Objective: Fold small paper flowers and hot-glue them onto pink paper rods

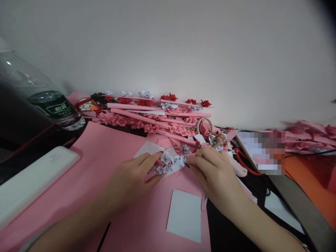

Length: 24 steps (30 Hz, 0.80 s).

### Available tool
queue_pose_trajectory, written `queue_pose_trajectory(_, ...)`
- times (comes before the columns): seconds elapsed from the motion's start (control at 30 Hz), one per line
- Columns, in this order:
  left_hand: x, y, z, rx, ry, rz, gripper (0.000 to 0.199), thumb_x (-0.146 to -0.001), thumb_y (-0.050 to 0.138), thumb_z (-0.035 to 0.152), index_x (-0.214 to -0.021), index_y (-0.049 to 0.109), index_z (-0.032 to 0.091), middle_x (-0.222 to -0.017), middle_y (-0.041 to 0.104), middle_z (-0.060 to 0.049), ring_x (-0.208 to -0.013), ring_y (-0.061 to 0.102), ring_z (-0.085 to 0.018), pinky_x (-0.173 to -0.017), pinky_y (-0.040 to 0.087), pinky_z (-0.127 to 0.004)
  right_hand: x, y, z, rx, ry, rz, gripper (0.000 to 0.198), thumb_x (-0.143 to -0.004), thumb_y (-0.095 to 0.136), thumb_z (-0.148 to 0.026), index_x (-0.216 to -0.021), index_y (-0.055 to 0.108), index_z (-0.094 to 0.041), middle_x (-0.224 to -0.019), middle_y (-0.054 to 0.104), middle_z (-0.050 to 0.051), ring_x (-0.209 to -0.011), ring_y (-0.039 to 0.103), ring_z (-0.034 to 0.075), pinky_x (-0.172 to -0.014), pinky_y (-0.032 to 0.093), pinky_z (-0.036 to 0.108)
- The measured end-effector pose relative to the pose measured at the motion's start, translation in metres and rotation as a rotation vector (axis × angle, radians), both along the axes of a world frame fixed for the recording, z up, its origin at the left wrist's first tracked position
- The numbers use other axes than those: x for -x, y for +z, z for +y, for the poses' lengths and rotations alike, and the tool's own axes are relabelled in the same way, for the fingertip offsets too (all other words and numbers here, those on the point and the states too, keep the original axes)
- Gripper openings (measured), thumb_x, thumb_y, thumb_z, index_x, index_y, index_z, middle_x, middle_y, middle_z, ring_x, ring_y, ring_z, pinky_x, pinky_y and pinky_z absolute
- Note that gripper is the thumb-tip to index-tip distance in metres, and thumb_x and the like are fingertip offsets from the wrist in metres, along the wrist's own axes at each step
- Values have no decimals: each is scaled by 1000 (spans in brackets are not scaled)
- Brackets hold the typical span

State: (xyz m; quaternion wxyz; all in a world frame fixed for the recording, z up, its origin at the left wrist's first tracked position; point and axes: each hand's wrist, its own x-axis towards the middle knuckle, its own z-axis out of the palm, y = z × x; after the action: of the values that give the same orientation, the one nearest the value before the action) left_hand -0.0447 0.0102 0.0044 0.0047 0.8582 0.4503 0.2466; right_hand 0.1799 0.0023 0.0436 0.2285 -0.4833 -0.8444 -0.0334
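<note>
A spray of small folded paper flowers [166, 158], white with a few red ones, lies between my two hands. My left hand [138, 173] has its thumb and fingers closed around the spray's left end. At the other end, my right hand [212, 168] pinches with thumb and fingertips pressed together; the exact part between them is mostly hidden. Underneath are white paper pieces [145, 149] and a large pink paper sheet [154, 210]. A square of white paper [184, 215] lies flat on the pink sheet, below and between the hands.
Pink paper stems with flowers [147, 120] are piled along the wall. A roll of tape [204, 126] stands behind my right hand. On the left are a water bottle [49, 94] and a long white case [39, 182]. Orange paper [312, 189] lies far right.
</note>
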Motion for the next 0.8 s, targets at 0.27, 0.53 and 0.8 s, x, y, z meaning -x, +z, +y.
queue_pose_trajectory(0.27,1,-1,0,-2,-6,7,36,-87,53,35,-119,49,19,-95,69,-6,-68,64,-17,-62,51,-29,-1,-2,1,43,-4,40,17,-87,49,-14,-86,65,-18,-79,58,6,-72,53,18,-63,35,32)
queue_pose_trajectory(0.53,3,-4,3,22,8,-49,37,-85,54,34,-119,49,21,-98,68,-6,-71,65,-17,-60,51,-28,-5,2,4,16,77,82,17,-88,50,-17,-96,65,-18,-87,60,7,-79,55,19,-68,40,33)
queue_pose_trajectory(0.8,1,-3,2,5,-28,-70,36,-85,54,34,-118,49,21,-94,69,-5,-71,65,-16,-62,53,-28,-6,-2,6,-19,83,124,15,-88,51,-18,-91,66,-18,-84,63,7,-78,58,19,-68,42,33)
